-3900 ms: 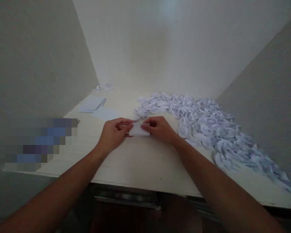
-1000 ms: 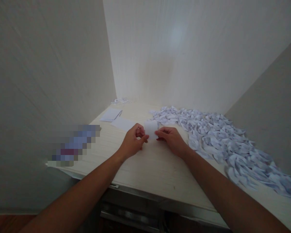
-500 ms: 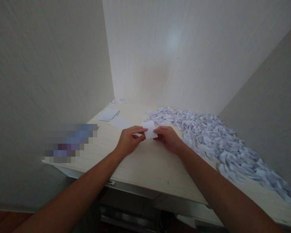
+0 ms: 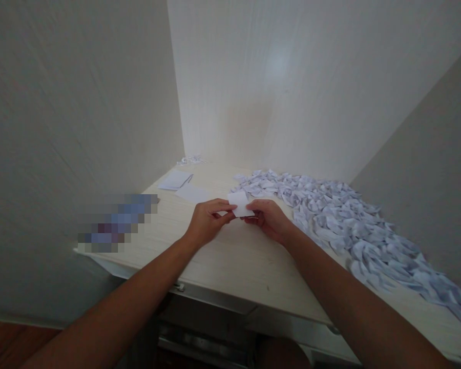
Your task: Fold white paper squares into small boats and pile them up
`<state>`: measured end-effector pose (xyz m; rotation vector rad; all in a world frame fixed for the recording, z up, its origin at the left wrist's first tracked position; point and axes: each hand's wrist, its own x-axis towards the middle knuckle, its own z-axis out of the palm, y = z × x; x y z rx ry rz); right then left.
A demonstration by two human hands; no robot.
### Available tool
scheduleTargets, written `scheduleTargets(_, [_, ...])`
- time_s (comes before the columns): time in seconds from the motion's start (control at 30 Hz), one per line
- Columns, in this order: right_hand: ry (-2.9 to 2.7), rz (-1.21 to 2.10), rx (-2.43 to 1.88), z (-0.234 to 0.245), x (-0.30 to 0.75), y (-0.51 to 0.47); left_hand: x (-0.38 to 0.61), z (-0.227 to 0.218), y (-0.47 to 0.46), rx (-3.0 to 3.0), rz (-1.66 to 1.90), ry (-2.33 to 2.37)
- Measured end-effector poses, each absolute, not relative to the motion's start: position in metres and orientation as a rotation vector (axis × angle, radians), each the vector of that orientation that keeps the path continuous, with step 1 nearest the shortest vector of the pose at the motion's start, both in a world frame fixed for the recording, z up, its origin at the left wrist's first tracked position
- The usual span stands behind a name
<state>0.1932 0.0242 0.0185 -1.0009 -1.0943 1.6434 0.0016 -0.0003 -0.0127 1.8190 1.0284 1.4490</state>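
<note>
A small white piece of paper [image 4: 241, 204] is held up between my two hands above the table. My left hand [image 4: 211, 219] pinches its left edge with thumb and fingers. On the opposite edge, my right hand [image 4: 268, 218] grips the paper, its lower fingers tucked beneath. Just beyond my left hand lies a flat white sheet [image 4: 192, 193], and behind it a small stack of white paper [image 4: 175, 180]. A large heap of folded white paper pieces [image 4: 330, 215] spreads beside and behind my right hand.
The pale wooden table [image 4: 230, 271] fits into a corner between walls. Small white scraps [image 4: 192, 160] lie at its back left corner. A blurred-out bluish item [image 4: 119, 223] rests near the left edge. A drawer front [image 4: 215, 300] shows below the tabletop.
Both hands still hold the paper, which now tilts slightly more. The whole view has shifted a little, with the table appearing slightly farther right.
</note>
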Motion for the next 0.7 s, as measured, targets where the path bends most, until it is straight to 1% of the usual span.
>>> scheduleTargets(0.2, [-1.109, 1.631, -1.009, 0.017, 0.194, 0.026, 0.0, -0.018, 0.004, 1.825, 1.501, 0.993])
scheduleTargets(0.5, [-1.11, 1.68, -0.999, 0.018, 0.194, 0.025, 0.001, -0.013, 0.0, 1.803, 1.501, 0.933])
scheduleTargets(0.63, [-1.101, 1.759, -0.91, 0.024, 0.196, 0.024, 0.003, -0.01, 0.0, 1.782, 1.507, 0.898])
scheduleTargets(0.7, [-1.148, 1.697, -0.837, 0.027, 0.197, 0.023, 0.003, -0.01, 0.0, 1.713, 1.54, 0.903])
